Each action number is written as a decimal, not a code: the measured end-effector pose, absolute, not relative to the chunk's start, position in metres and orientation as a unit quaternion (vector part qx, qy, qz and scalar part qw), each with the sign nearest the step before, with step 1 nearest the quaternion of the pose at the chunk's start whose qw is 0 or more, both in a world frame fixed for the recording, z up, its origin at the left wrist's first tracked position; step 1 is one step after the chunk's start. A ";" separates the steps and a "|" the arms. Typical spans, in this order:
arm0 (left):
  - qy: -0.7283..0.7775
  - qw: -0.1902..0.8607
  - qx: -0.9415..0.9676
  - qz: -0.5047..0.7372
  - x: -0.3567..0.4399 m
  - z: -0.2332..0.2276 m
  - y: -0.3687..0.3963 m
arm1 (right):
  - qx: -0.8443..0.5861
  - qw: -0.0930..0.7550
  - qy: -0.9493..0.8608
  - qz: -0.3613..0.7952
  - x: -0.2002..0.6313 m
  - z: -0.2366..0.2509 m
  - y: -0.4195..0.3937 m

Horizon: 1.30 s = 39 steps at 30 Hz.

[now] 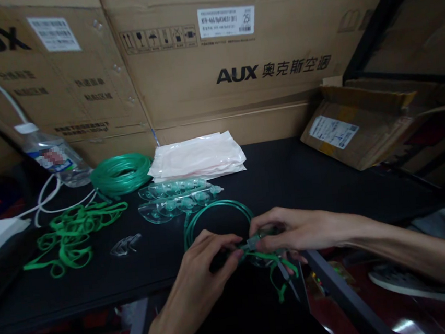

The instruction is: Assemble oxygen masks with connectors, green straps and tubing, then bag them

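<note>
My left hand [209, 257] and my right hand [287, 231] meet at the front edge of the black table [306, 180]. Between their fingertips they pinch a small clear mask piece [263, 236] with a connector. A green elastic strap [281, 269] dangles from it below my right hand. A loop of green tubing [215, 212] curves up from the piece onto the table behind my hands. Exactly how the tubing joins the piece is hidden by my fingers.
A row of clear masks [178, 198], a stack of plastic bags [200, 157], a coil of green tubing [121, 172], a heap of green straps [74, 235], a lone clear piece [125, 244] and a water bottle [54, 158] lie on the table. Cardboard boxes [236, 60] stand behind.
</note>
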State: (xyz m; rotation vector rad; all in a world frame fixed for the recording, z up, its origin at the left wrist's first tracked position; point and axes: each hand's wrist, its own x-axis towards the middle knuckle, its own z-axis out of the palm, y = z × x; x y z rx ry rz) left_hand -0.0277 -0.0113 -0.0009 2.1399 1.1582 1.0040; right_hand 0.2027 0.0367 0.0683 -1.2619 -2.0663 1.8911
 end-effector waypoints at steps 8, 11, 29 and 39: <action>0.422 0.208 0.821 0.324 -0.028 0.001 -0.010 | -0.397 0.082 -0.818 0.408 0.198 0.068 0.030; 0.424 0.212 0.820 0.321 -0.028 -0.001 -0.009 | -0.402 0.096 -0.831 0.372 0.198 0.070 0.027; 0.397 0.211 0.819 0.358 -0.032 -0.004 -0.009 | -0.454 0.044 -0.727 0.513 0.188 0.058 0.025; 0.346 0.197 0.832 0.386 -0.035 -0.010 -0.005 | -0.371 0.106 -0.900 0.201 0.186 0.043 0.003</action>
